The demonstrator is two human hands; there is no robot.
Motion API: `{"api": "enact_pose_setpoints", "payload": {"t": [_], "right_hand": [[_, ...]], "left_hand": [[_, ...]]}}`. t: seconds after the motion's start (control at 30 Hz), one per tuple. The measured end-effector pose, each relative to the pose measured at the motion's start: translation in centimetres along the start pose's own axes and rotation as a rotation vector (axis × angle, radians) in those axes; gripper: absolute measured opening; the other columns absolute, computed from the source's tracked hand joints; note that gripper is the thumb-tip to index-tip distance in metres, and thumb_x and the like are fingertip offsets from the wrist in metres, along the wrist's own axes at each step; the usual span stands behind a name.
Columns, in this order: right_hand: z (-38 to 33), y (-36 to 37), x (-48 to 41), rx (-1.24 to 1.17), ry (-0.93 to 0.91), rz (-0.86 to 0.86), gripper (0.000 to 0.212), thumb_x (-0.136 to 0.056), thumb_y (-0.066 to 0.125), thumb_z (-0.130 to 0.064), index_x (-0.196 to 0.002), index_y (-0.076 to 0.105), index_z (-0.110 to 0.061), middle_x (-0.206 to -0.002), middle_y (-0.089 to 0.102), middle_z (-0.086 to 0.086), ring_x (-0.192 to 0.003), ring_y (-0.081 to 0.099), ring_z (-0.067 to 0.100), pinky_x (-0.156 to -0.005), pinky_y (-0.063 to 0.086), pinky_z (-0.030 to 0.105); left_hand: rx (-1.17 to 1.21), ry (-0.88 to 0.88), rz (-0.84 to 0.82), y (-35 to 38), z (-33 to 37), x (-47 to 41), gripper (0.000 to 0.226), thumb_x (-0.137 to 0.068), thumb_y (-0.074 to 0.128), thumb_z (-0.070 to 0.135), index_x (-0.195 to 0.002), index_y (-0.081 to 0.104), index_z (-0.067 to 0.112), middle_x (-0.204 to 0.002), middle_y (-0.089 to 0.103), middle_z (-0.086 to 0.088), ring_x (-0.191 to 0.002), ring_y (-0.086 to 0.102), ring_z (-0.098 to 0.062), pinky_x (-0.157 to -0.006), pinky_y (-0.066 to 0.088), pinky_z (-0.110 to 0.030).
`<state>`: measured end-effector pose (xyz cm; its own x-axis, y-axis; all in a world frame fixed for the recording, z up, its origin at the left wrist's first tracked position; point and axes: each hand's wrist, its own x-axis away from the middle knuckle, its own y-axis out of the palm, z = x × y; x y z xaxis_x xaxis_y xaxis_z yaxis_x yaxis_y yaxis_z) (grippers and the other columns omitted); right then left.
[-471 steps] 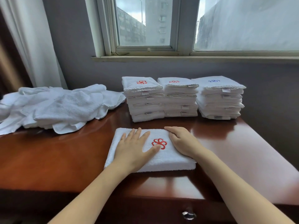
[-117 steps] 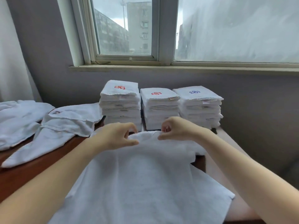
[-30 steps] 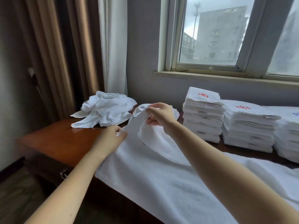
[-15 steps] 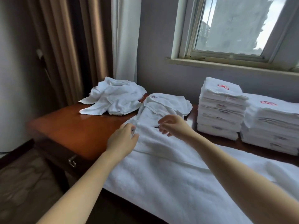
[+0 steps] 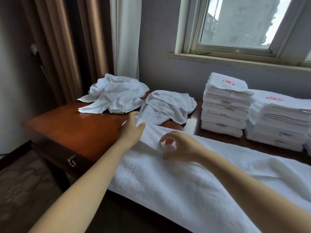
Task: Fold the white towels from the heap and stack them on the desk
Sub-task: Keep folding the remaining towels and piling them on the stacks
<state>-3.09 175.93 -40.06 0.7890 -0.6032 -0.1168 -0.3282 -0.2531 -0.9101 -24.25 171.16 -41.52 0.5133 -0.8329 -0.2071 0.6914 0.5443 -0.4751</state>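
Note:
A large white towel (image 5: 185, 182) lies spread along the front of the wooden desk (image 5: 80, 128), its left end folded back over itself. My left hand (image 5: 133, 130) rests with straight fingers on that folded left end. My right hand (image 5: 178, 147) hovers just above the fold with loosely curled fingers, the thumb touching the cloth. The heap of unfolded white towels (image 5: 116, 96) sits at the back left. One more crumpled towel (image 5: 168, 106) lies beside the heap. Two stacks of folded towels with red emblems (image 5: 225, 105) (image 5: 277, 118) stand at the back right.
Brown and white curtains (image 5: 67, 47) hang behind the desk's left corner. A window sill (image 5: 235, 59) runs above the stacks. A drawer handle (image 5: 72, 161) shows on the desk's front left. The spread towel hangs over the desk's front edge.
Both hands have lowered the towel's left end onto the desk as a fold. The left hand has flattened on it. The right hand has slid right along the fold and loosened.

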Motion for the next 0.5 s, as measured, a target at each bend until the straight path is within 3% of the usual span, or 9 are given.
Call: {"api": "enact_pose_setpoints", "payload": {"t": [0.13, 0.2, 0.3, 0.4, 0.5], "right_hand": [[0.1, -0.3, 0.4, 0.17, -0.018, 0.086, 0.045, -0.072, 0.068, -0.029, -0.116, 0.059, -0.036, -0.095, 0.054, -0.017, -0.083, 0.055, 0.004, -0.06, 0.043, 0.023], [0.2, -0.9, 0.5, 0.199, 0.011, 0.181, 0.035, -0.075, 0.064, -0.026, -0.109, 0.061, -0.034, -0.079, 0.053, -0.016, -0.067, 0.05, 0.002, -0.051, 0.031, 0.022], [0.2, -1.9, 0.6, 0.115, -0.007, 0.269, 0.02, -0.08, 0.064, -0.021, -0.1, 0.063, -0.028, -0.061, 0.05, -0.015, -0.055, 0.046, -0.001, -0.048, 0.028, 0.023], [-1.1, -1.9, 0.5, 0.069, -0.085, 0.207, 0.016, -0.083, 0.066, -0.022, -0.098, 0.065, -0.026, -0.058, 0.05, -0.014, -0.053, 0.049, -0.002, -0.047, 0.03, 0.016], [-2.0, -0.4, 0.6, 0.084, -0.104, 0.032, 0.018, -0.085, 0.068, -0.035, -0.102, 0.066, -0.028, -0.066, 0.056, -0.013, -0.057, 0.049, -0.003, -0.052, 0.037, 0.02]], "left_hand": [[0.137, 0.026, 0.033, -0.4, 1.5, -0.8, 0.027, -0.096, 0.059, 0.015, -0.122, 0.054, 0.015, -0.101, 0.051, 0.001, -0.089, 0.05, -0.015, -0.072, 0.04, -0.026], [0.141, 0.049, 0.046, -0.8, 1.6, -1.1, 0.018, -0.096, 0.058, 0.011, -0.114, 0.06, 0.011, -0.103, 0.055, 0.001, -0.096, 0.05, -0.013, -0.075, 0.039, -0.023], [0.136, 0.062, 0.06, -1.3, 1.3, -1.3, 0.012, -0.097, 0.057, 0.008, -0.106, 0.064, 0.011, -0.112, 0.06, -0.003, -0.106, 0.052, -0.012, -0.077, 0.04, -0.016], [0.053, 0.041, 0.017, -1.9, 0.5, -1.4, 0.009, -0.096, 0.058, 0.009, -0.1, 0.065, 0.014, -0.117, 0.064, -0.005, -0.114, 0.056, -0.016, -0.086, 0.04, -0.023], [-0.294, -0.003, -0.071, -2.8, -0.7, -0.7, 0.013, -0.094, 0.059, 0.014, -0.099, 0.068, 0.021, -0.122, 0.066, -0.002, -0.113, 0.06, -0.02, -0.088, 0.047, -0.03]]}}
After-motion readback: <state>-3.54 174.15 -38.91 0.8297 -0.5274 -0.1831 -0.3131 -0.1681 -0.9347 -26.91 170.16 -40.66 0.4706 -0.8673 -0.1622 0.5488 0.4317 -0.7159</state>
